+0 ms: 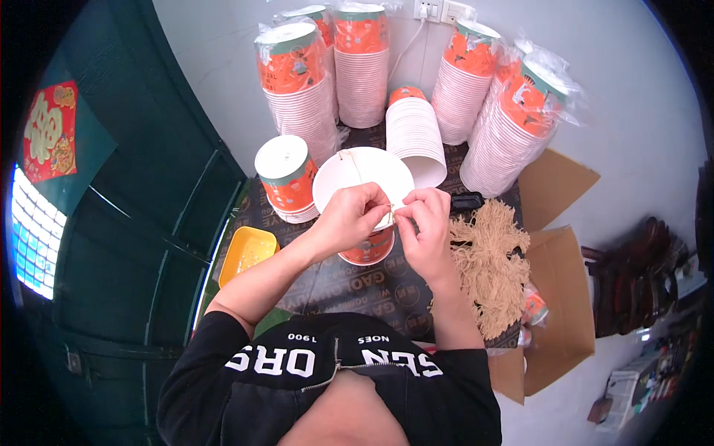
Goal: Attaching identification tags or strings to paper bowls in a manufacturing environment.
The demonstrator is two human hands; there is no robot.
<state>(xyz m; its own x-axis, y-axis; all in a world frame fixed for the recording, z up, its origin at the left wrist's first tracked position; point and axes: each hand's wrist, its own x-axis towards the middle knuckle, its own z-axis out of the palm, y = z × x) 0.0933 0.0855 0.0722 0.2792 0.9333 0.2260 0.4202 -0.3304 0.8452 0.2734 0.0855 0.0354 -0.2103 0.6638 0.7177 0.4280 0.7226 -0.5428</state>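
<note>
A paper bucket [338, 186], white inside and orange outside, stands in front of me with its mouth up. A thin tan cord [356, 171] runs from its far rim across the opening towards the near rim. My left hand [351, 219] and my right hand [426, 230] meet at that near rim, each pinching the cord between thumb and fingers. The fine detail of the cord between my fingertips is too small to make out. Beside the bucket on the left, a short stack of upside-down orange buckets [290, 182] stands on the table.
Tall plastic-wrapped bucket stacks [364, 82] line the wall, and an unwrapped stack [415, 137] leans towards me. A yellow tray [236, 256] holding small bits lies left. Right are a heap of tan cords [487, 260], a black object [467, 201] and an open cardboard box [561, 297].
</note>
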